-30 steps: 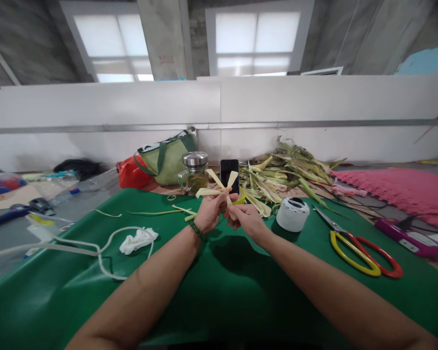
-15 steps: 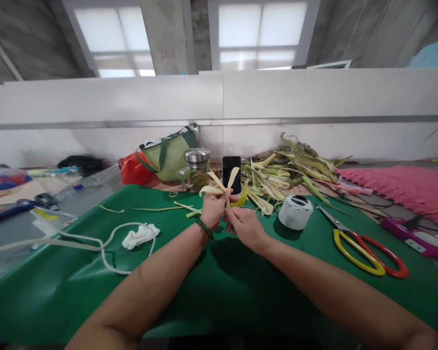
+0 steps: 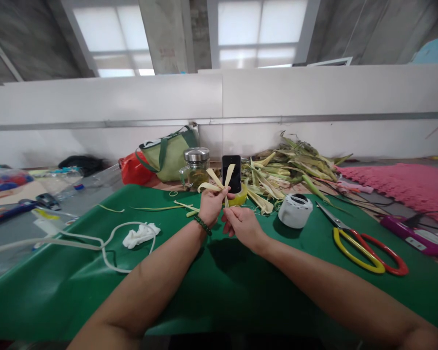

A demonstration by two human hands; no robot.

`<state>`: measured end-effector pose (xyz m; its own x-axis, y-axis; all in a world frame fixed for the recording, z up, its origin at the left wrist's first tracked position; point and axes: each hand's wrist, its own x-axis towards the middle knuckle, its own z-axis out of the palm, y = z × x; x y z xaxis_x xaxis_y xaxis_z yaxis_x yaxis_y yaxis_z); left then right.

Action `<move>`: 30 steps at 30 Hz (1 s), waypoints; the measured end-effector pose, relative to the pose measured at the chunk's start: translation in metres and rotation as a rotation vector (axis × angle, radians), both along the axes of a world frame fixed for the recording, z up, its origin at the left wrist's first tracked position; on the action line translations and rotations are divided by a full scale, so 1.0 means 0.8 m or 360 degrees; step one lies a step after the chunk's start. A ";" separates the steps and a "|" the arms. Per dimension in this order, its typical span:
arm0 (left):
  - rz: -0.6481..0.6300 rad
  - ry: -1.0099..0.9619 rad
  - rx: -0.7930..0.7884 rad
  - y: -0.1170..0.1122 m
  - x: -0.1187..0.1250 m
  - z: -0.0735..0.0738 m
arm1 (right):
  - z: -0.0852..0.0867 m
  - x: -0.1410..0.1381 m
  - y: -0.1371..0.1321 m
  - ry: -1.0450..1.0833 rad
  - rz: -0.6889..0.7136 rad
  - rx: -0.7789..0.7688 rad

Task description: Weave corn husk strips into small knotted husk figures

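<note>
Several pale corn husk strips (image 3: 215, 178) fan upward from the fingers of my left hand (image 3: 210, 206), which is closed in a pinch around their gathered base. Just below and to the right, my right hand (image 3: 244, 226) has its thumb and fingers pinched on the narrow lower end of the same bunch. A green bead bracelet (image 3: 203, 225) circles the left wrist. Right behind the strips stand a dark phone (image 3: 236, 181), propped upright, and a roll of yellow tape (image 3: 241, 195), partly hidden by the hands.
Green mat (image 3: 73, 272) covers the table. Scissors (image 3: 361, 248) and a white roll (image 3: 295, 212) lie right. Behind are a husk pile (image 3: 302, 155), glass jar (image 3: 197, 170) and green bag (image 3: 175, 155). A white cord (image 3: 104, 255) and crumpled tissue (image 3: 140, 235) lie left.
Both hands have shifted very slightly left with the husk strips, whose spread tips tilt a little further left. The grip of each hand looks the same.
</note>
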<state>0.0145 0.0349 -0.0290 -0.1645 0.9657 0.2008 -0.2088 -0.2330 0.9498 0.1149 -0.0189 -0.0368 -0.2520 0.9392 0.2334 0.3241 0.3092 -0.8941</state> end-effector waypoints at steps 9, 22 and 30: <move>-0.0203 -0.0145 -0.0062 0.006 -0.017 0.006 | 0.011 0.014 0.014 0.0266 0.0182 -0.0441; -0.0345 0.0137 -0.0097 -0.001 -0.013 -0.001 | -0.006 0.010 0.036 0.0330 0.0097 -0.0379; -0.0245 0.0107 -0.0125 -0.006 -0.005 0.007 | -0.003 0.001 0.017 0.0406 -0.0009 -0.0353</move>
